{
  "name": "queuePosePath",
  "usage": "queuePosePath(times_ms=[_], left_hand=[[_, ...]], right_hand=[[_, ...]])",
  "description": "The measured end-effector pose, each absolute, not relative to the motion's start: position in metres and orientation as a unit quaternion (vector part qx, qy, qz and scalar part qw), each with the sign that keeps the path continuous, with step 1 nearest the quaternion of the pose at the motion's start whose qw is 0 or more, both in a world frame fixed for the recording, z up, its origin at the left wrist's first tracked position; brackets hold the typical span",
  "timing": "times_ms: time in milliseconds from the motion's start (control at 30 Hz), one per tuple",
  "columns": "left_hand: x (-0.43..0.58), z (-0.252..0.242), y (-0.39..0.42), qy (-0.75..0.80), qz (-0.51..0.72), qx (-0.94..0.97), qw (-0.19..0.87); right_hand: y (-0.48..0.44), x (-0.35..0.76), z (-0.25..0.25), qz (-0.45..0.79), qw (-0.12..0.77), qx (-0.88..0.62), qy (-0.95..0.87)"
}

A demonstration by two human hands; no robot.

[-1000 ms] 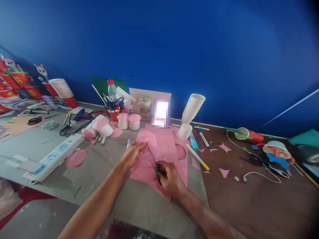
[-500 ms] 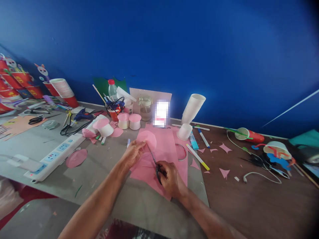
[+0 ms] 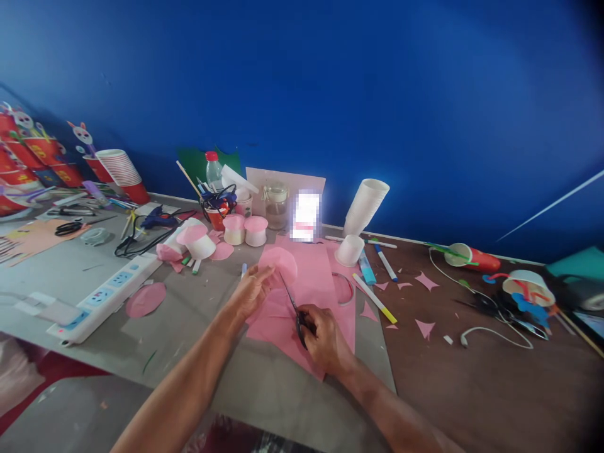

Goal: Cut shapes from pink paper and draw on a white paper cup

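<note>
My left hand (image 3: 255, 289) pinches the lower left edge of a round pink paper disc (image 3: 283, 264). In my right hand (image 3: 322, 333) is a pair of black-handled scissors (image 3: 301, 322), my fingers wrapped round the handles. The blades point up and left, with the tips at the disc's lower edge. Under both hands lie pink paper sheets (image 3: 318, 270). Whether the blades have paper between them I cannot tell. Another pink disc (image 3: 146, 299) rests on the table to the left.
Left of me is a white power strip (image 3: 113, 286) with a plug in it. White paper cups topped with pink discs (image 3: 255, 231) stand behind. A stack of white cups (image 3: 367, 206) leans at the back, near an upturned cup (image 3: 350, 250). Markers (image 3: 375, 297) and pink scraps (image 3: 425, 328) lie right.
Almost nothing differs. The pink disc and the scissors have shifted very slightly, while both hands keep their hold.
</note>
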State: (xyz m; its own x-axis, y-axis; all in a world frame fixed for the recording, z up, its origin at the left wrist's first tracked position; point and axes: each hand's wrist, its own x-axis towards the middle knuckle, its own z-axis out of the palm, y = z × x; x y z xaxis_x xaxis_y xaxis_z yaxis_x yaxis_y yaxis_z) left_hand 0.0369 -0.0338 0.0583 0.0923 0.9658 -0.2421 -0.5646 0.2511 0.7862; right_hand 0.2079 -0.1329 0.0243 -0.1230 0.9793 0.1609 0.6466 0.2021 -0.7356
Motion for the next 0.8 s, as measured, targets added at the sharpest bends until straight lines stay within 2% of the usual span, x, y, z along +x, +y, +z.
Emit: queuePosePath(times_ms=[800], left_hand=[[0.0345, 0.0515, -0.034, 0.383, 0.561, 0.312, 0.664]], right_hand=[[-0.1325, 0.209, 0.0243, 0.272, 0.346, -0.562, -0.7]])
